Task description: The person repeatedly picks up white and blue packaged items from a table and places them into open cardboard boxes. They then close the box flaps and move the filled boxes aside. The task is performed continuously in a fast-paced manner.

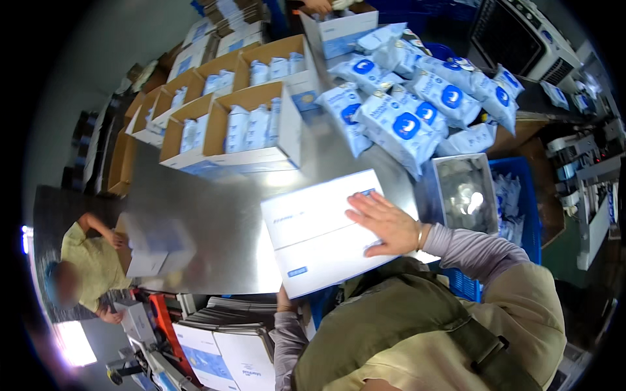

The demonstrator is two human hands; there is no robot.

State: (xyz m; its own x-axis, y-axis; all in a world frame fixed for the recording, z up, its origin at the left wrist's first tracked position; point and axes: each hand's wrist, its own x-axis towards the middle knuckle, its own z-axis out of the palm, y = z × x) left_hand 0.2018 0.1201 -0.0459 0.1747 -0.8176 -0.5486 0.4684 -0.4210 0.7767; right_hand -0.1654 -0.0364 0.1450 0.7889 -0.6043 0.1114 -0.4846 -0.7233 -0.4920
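A white cardboard box (pixel 329 228) with its flaps closed lies tilted in front of me at the table's near edge. A seam runs across its face, with small blue print on it. My right hand (pixel 391 227) rests flat on the box's right part, open, its fingers stretched out. At the box's lower left corner is my left hand (pixel 284 301), mostly hidden under or behind the box, so its fingers do not show. Beyond the box, to the right, lies a pile of light blue soft packs (pixel 407 120).
Open boxes (pixel 251 159) filled with packs stand at the far left of the metal table (pixel 215 221). A metal bin (pixel 464 192) and a blue crate (pixel 531 215) stand right. Flat cartons (pixel 225 342) are stacked below left. A co-worker (pixel 91 260) handles a blurred box (pixel 153 244) at left.
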